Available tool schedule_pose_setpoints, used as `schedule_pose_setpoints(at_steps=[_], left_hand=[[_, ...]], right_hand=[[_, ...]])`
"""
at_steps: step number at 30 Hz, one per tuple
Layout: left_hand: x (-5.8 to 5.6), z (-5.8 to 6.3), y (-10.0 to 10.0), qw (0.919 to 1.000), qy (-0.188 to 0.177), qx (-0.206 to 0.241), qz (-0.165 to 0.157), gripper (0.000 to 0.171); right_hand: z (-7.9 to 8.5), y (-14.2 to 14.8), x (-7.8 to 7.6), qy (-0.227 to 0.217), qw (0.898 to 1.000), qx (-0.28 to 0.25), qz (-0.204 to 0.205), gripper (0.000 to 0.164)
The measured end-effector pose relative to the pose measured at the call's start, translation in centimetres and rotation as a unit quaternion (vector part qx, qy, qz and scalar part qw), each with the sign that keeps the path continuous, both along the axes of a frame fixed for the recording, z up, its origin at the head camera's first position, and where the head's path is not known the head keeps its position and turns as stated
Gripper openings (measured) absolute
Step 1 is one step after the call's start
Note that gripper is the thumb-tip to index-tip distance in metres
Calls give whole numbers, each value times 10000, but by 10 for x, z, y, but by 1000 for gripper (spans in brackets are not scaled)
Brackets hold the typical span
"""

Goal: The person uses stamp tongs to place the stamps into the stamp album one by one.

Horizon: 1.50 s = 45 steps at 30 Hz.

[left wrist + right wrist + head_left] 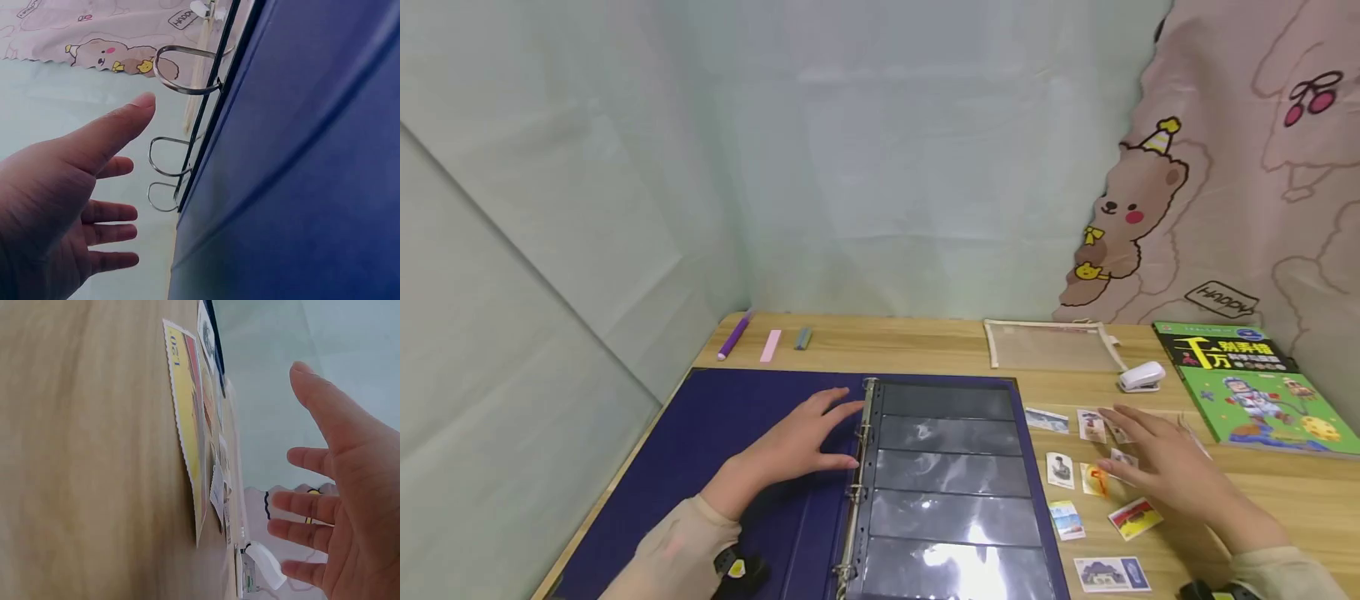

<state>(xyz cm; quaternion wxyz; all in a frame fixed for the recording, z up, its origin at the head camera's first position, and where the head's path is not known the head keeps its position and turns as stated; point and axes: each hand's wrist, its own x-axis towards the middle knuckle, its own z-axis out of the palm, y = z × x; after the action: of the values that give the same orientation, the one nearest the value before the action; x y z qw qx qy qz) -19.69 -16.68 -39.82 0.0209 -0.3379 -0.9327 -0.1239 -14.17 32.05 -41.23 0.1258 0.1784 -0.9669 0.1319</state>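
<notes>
A dark blue ring binder lies spread on the table, with a black pocket page of clear strips on its metal rings. My left hand hovers by these rings, fingers spread and holding nothing; the left wrist view shows its fingertips apart from them. To the right of the binder lie several postage stamps, among them a red and yellow stamp and a blue-grey stamp. Above the stamps, my right hand is held with fingers extended and nothing in it, partly hiding some of them.
Along the back lie a purple pen, a pink strip, a small grey piece and a mesh zip pouch. A white stapler stands near a green book at the right. Curtains hang behind the table.
</notes>
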Motion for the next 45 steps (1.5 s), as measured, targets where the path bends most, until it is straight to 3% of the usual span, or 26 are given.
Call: schedule_pose_setpoints(at_steps=[5, 11, 19, 27, 35, 45], left_hand=[[-4, -3, 7, 9993, -288, 254, -38, 75], [-9, -4, 19, 9957, -712, 564, -176, 73], [-22, -12, 41, 9940, -911, 465, -392, 71], [-31, -23, 51, 9961, -588, 295, -592, 61], [-32, -33, 48, 9969, -100, 407, -670, 53], [-39, -32, 48, 9963, -31, 513, -683, 51]], right_hand=[[-1, 3, 1, -147, 9995, -290, -32, 66], [1, 8, 4, -273, 9964, -711, -382, 61], [-2, 22, 6, 765, 9917, -815, -627, 43], [-4, 32, 9, 952, 9876, -911, -857, 35], [-6, 50, 9, 693, 9841, -1117, -1195, 28], [-10, 73, 10, 375, 9794, -871, -1781, 34]])
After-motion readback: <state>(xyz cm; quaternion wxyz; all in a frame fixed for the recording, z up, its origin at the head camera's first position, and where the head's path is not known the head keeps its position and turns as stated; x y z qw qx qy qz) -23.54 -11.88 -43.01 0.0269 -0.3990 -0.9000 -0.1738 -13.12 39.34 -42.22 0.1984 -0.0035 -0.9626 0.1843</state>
